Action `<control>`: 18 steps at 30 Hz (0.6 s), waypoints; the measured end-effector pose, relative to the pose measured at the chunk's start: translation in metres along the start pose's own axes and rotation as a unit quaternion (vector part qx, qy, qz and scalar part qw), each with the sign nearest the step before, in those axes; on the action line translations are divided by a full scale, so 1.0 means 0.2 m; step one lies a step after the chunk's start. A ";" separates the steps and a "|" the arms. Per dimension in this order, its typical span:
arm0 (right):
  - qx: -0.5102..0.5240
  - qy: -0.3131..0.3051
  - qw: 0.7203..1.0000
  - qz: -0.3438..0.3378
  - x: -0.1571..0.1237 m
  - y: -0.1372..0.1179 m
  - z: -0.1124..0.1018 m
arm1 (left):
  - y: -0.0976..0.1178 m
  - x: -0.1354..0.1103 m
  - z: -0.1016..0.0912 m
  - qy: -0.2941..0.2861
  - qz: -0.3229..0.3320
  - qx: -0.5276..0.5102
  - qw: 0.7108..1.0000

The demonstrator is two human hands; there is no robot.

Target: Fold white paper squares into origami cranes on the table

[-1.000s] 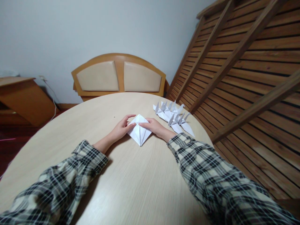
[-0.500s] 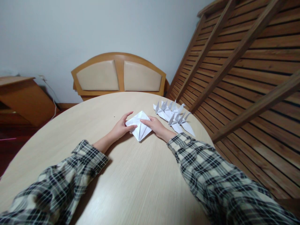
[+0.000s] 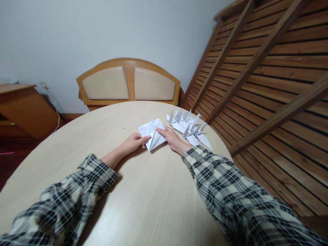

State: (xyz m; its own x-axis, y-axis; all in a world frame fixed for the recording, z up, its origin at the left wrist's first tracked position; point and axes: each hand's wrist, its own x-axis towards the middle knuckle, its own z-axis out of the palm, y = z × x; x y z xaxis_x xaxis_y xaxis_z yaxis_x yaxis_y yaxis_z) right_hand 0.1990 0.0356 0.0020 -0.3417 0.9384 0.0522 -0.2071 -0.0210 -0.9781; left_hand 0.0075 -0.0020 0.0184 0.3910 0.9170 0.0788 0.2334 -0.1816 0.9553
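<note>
A partly folded white paper (image 3: 151, 134) lies on the round pale wooden table (image 3: 143, 191), its upper flap lifted toward the far side. My left hand (image 3: 133, 142) pinches the paper's lower left edge with thumb and forefinger. My right hand (image 3: 171, 137) holds the right side, its forefinger pressing on the centre crease. Both arms wear checked sleeves.
Several finished white paper cranes (image 3: 188, 127) stand in a cluster just right of my right hand. A wooden chair with padded back (image 3: 128, 83) faces the table's far edge. A slatted wooden panel (image 3: 269, 85) leans along the right. A wooden cabinet (image 3: 23, 106) stands at left.
The paper's top flap has been lifted and opened away from me. My left hand slid down to the lower left edge; my right forefinger moved onto the centre.
</note>
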 end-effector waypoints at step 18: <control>0.043 0.026 0.998 -0.022 0.02 0.02 0.00 | -0.04 0.01 -0.01 -0.064 0.014 0.005 0.998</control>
State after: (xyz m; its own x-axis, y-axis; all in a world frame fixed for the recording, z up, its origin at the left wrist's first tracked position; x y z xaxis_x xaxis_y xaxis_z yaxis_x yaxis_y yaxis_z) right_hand 0.1981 0.0387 -0.0010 -0.2827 0.9557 0.0815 -0.2997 -0.0074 -0.9540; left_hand 0.0047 0.0014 0.0120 0.5078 0.8589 0.0668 0.2299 -0.2098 0.9503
